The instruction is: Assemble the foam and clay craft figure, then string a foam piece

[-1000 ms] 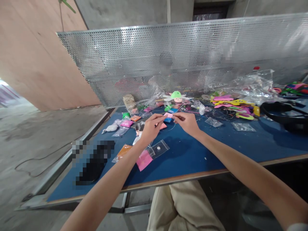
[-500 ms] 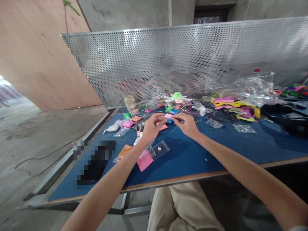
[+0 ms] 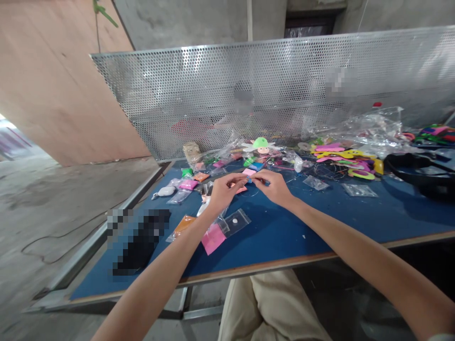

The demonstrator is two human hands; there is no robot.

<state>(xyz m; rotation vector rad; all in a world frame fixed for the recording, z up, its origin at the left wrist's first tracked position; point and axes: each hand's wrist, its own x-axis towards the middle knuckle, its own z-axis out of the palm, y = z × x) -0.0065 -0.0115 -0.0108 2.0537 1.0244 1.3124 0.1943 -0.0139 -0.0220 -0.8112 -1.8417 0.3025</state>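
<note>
My left hand and my right hand meet over the middle of the blue table, fingertips pinched together. Between them is a small blue piece, soft-looking like modelling clay, mostly covered by the fingers. Just behind it shows a pale pink piece; whether the fingers touch it I cannot tell. A salmon-coloured packet lies partly under my left fingers. Beyond the hands stands a figure with a green cap, a pink face and white parts spreading sideways.
Nearer me lie a pink packet, an orange packet and a clear zip bag with a white disc. Colourful foam cut-outs and a black strap-like object are at right. A perforated metal panel borders the back.
My fingertips have closed in around the small blue piece, and the hands have drawn slightly together. The pale pink piece now shows behind the fingers. The view has shifted slightly.
</note>
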